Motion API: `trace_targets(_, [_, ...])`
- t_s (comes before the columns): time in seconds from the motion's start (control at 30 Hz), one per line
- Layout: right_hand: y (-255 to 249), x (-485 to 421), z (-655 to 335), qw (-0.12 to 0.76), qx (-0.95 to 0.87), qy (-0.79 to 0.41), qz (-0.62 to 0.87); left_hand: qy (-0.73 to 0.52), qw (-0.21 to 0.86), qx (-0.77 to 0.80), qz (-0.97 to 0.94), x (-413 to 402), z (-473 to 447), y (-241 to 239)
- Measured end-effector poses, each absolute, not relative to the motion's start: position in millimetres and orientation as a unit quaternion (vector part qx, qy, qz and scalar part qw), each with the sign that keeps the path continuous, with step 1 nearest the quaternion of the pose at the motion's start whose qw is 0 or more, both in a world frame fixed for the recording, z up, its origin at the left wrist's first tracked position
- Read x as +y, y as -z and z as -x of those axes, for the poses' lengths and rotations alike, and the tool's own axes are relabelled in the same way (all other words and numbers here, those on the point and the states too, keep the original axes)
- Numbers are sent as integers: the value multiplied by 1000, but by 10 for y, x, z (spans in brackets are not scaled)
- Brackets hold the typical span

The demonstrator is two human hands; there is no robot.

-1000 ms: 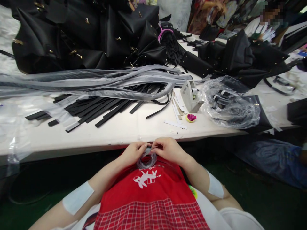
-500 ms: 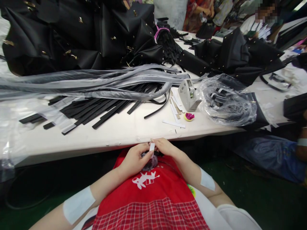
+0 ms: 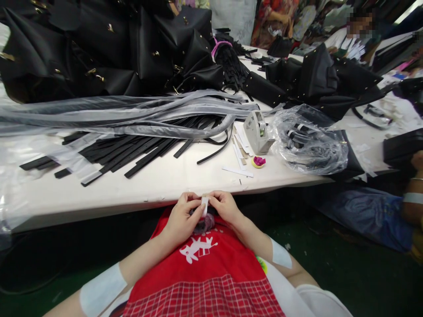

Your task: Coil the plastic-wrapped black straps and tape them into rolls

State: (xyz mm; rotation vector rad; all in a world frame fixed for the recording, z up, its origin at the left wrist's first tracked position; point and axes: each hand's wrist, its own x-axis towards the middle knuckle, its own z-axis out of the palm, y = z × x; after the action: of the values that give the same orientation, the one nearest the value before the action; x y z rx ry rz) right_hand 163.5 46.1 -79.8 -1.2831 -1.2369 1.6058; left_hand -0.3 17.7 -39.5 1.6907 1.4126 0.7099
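Note:
My left hand [image 3: 185,215] is closed near the table's front edge, thumb and fingers pinching a small white strip [image 3: 205,203]. From the other side my right hand [image 3: 225,208] meets it, thumb and forefinger closed at the strip's upper end. The strip stands roughly upright between both hands. Just below them, against the red apron [image 3: 224,255], lies a dark purplish bundle [image 3: 205,223], partly covered by my fingers. What it is cannot be made out.
Black straps [image 3: 132,152] and long plastic-wrapped lengths [image 3: 115,112] lie on the white table [image 3: 172,180]. Behind are black bags [image 3: 109,48]. A tape dispenser [image 3: 257,132], a small yellow-rimmed dish [image 3: 258,162] and a clear plastic bag [image 3: 307,145] stand right. A co-worker's arm [image 3: 411,207] shows far right.
My left fingers have shifted up around the strip, and its upper end now shows between both hands. The whole view has moved slightly.

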Motion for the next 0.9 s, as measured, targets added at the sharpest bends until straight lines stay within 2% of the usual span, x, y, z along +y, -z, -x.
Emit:
trace_targets(0.1, [744,454,-1699,350,-562,-567,491,-264,464,554,-639,182,11,443])
trace_targets(0.27, [661,520,-1841,294,-588,-628,417,-268,460,559,-636,140,-26,435])
trace_targets(0.47, [682,584,-1932,248,-563,-665,422,-270,441,570,-639,118,-44,425])
trace_targets(0.73, [646,683,-1972,183,-571,-697,393,-269,478,557,-623,124,-64,414])
trace_targets(0.83, [594,652,-1939,185,-622,-649,398,-246,480,541,-645,152,-35,406])
trace_targets(0.9, [539,595,-1913,204,-691,-553,418,-205,481,534,-664,200,6,405])
